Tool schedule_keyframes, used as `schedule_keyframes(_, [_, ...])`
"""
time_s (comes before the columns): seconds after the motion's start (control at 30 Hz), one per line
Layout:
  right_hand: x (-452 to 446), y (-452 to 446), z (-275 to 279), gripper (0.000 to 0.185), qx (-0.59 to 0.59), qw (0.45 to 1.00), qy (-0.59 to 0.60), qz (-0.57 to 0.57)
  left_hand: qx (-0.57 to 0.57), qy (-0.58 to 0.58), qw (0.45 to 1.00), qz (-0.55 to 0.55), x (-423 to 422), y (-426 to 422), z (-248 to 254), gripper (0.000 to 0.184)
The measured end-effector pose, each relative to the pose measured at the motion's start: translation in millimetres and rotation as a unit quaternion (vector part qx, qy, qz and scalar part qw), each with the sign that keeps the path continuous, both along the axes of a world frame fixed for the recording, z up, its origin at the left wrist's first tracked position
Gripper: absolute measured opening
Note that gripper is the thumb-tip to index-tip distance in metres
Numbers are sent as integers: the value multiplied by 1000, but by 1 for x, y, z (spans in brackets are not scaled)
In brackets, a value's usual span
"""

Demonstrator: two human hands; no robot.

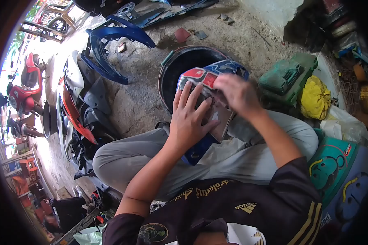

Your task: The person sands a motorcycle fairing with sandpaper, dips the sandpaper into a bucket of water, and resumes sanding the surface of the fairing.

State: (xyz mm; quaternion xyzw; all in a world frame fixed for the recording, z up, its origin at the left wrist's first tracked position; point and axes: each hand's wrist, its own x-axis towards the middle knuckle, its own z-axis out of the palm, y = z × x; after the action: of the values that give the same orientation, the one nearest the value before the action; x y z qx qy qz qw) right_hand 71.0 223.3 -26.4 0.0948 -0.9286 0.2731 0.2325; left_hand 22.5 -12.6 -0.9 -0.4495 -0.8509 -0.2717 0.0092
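Observation:
A motorcycle body panel (pixel 223 118), worn blue with red, white and grey patches, lies tilted across my lap and over the rim of a black basin (pixel 166 87). My left hand (pixel 190 114) rests on the panel with fingers spread. Opposite it, my right hand (pixel 238 96) is bent with its fingertips against the panel's upper part, partly smeared by motion. Beside those fingertips is a small red patch (pixel 209 80); whether it is paint or a loose piece, I cannot tell. Whatever lies under the right fingers is hidden.
Blue fairing pieces (pixel 122 30) and red-and-black panels (pixel 75 110) lie on the concrete floor. Beyond the basin are a red abrasive-looking sheet (pixel 182 34) and a grey piece (pixel 200 34). A green case (pixel 288 77) and a yellow bag (pixel 316 97) stand at right; a red motorbike (pixel 24 98) at left.

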Motion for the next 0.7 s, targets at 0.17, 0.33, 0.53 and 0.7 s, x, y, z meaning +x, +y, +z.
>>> schedule_keyframes(0.17, [-1,10,-11,24,-9,998,-44,-50,-53,25,998,-23,4,-2,6,63])
schedule_keyframes(0.33, [13,-21,15,19,-21,999,-30,22,-38,-11,999,-28,-5,-10,9,76])
schedule_keyframes(0.53, [2,2,-6,20,-66,998,-22,-5,20,-26,999,-1,-4,-8,4,83])
schedule_keyframes(0.7, [0,14,-16,23,-38,997,-25,-57,19,-25,999,2,-2,-10,2,82])
